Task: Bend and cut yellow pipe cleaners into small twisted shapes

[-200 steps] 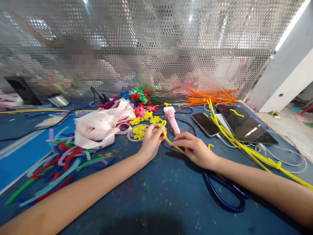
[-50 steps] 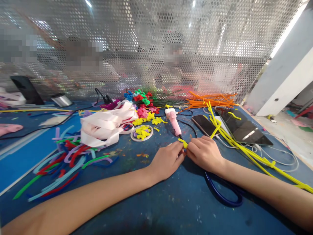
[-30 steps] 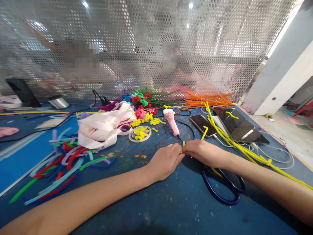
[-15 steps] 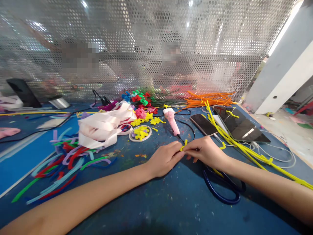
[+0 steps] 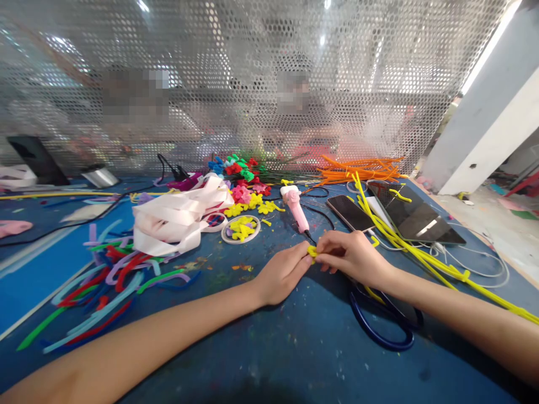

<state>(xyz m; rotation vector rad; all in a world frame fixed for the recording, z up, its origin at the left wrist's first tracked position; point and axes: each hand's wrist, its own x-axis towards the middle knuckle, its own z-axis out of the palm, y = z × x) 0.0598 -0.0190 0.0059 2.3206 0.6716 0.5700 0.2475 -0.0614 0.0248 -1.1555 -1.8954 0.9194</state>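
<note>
Between my two hands is a short bent piece of yellow pipe cleaner [image 5: 312, 251], partly hidden by the fingertips. My left hand [image 5: 283, 274] pinches it from the left, fingers closed. From the right, my right hand [image 5: 352, 257] grips it between thumb and fingers. Just beyond the hands lies a pink glue gun [image 5: 296, 210] with a black cord. Dark blue scissor handles [image 5: 381, 331] rest partly under my right wrist. A round dish [image 5: 225, 236] with small yellow and purple pieces sits left of the glue gun.
Long yellow pipe cleaners [image 5: 404, 247] cross the right side, over a tablet [image 5: 415, 216] and near a phone [image 5: 350, 212]. Loose coloured pipe cleaners [image 5: 130, 280] and white ribbon [image 5: 168, 224] lie left. Orange stems [image 5: 362, 168] lie before a perforated metal screen [image 5: 252, 67].
The yellow piece, whose end stood up between the fingers, is now bent lower into a more compact shape. My right fingers have shifted slightly left and up over it.
</note>
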